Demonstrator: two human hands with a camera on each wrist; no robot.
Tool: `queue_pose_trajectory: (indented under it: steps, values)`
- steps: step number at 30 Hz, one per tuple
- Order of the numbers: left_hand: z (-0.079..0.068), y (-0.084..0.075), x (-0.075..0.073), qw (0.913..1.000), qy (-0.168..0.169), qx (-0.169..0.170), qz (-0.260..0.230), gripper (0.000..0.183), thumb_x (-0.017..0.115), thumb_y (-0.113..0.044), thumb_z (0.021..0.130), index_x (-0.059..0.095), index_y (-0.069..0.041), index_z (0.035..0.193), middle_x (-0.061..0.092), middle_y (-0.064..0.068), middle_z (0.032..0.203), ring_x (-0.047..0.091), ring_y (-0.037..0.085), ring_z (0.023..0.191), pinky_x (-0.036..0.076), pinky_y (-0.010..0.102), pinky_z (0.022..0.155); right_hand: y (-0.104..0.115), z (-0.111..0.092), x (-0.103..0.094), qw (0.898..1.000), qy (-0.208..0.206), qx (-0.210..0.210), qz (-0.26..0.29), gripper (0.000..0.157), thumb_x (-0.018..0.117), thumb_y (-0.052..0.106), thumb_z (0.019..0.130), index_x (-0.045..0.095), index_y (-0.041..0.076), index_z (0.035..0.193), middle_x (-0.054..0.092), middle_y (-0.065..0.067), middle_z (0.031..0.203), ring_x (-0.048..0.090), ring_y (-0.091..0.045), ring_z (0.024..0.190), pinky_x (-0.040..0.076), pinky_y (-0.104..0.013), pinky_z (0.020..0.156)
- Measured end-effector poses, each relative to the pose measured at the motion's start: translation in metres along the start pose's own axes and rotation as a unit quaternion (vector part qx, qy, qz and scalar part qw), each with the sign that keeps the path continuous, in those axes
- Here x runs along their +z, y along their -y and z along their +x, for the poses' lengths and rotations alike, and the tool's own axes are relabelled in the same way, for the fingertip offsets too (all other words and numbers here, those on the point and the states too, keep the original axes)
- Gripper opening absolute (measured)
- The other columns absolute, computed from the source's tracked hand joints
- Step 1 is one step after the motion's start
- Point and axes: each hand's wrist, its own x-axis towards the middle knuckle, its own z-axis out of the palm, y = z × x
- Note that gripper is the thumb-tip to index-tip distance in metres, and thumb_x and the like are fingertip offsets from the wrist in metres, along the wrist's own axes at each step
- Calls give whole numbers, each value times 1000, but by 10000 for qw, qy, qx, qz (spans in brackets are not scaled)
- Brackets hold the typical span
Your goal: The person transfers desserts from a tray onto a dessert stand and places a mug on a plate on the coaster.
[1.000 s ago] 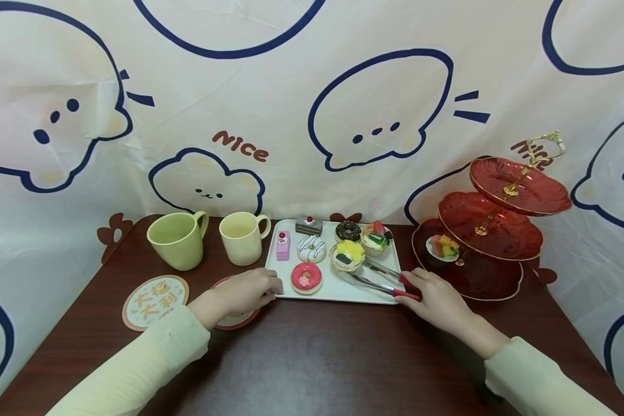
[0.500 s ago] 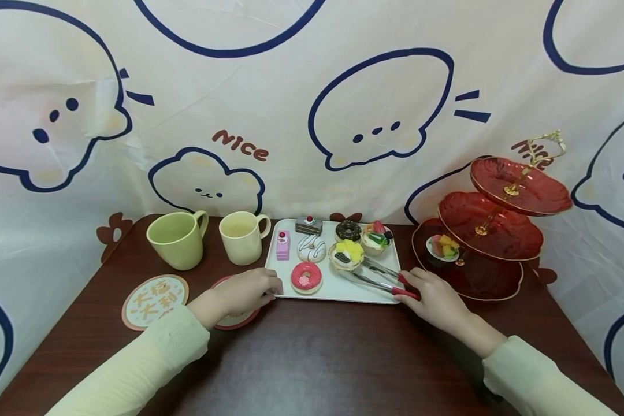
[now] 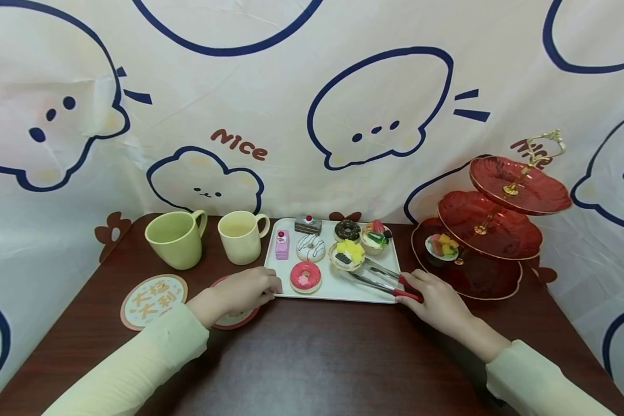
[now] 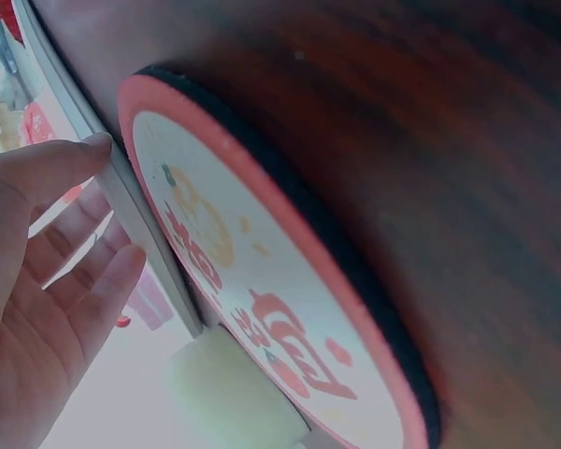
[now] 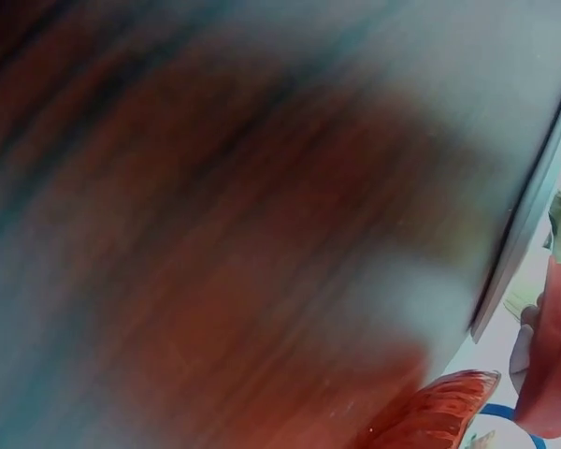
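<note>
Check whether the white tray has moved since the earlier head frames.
No. Judged against the cream mug beside it, the white tray shows no visible shift in any direction.

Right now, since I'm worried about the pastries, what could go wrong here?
The right hand holds tongs close beside the yellow-topped tart; a weak pinch might drop it. The fruit tart just behind could get knocked. The left hand is at a corner of the tray; a tug might shift everything.
</note>
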Motion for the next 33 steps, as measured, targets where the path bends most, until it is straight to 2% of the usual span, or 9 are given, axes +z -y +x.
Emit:
queue_pose_trajectory:
  steps: [8, 17, 22, 24, 27, 33]
  values:
    - [0, 2, 1, 9999, -71, 94, 70, 13, 74, 3, 89, 74, -8, 95, 63, -1, 86, 61, 12, 79, 55, 32, 75, 0, -8, -11, 9997, -249, 19, -49, 52, 83, 29, 87, 70, 1, 129, 68, -15, 115, 65, -31, 98, 57, -51, 82]
    - [0, 3, 2, 9999, -89, 122, 63, 13, 74, 3, 89, 74, -8, 95, 63, -1, 86, 61, 12, 79, 55, 32, 75, -8, -25, -20, 9984, -530, 101, -160, 53, 85, 31, 85, 71, 1, 126, 66, -6, 98, 58, -21, 80, 56, -43, 68]
    - [1, 3, 2, 9999, -78, 91, 27, 14, 74, 3, 90, 74, -9, 96, 63, -2, 87, 60, 11, 79, 55, 32, 76, -15, -35, -28, 9962, -831, 89, -241, 51, 87, 27, 82, 72, 1, 124, 67, -10, 101, 63, -26, 83, 57, -48, 70]
    - [0, 4, 3, 10000, -62, 63, 19, 13, 74, 3, 90, 74, -9, 96, 63, -2, 87, 60, 11, 80, 56, 32, 76, -17, -39, -32, 9950, -952, 99, -289, 52, 88, 26, 81, 72, 1, 123, 68, -13, 105, 67, -30, 89, 57, -53, 73]
    - [0, 4, 3, 10000, -56, 34, 25, 13, 74, 2, 90, 74, -9, 97, 64, -1, 88, 61, 12, 80, 56, 32, 77, -21, -44, -38, 9935, -1083, 104, -340, 52, 89, 25, 79, 72, 1, 123, 68, -15, 105, 67, -32, 89, 57, -53, 70]
    - [0, 4, 4, 9999, -94, 55, 33, 13, 74, 3, 90, 74, -9, 97, 64, -1, 88, 62, 13, 81, 56, 33, 77, -28, -57, -47, 9922, -1115, 418, -368, 56, 89, 26, 78, 71, -2, 123, 68, -21, 111, 67, -39, 94, 55, -59, 71]
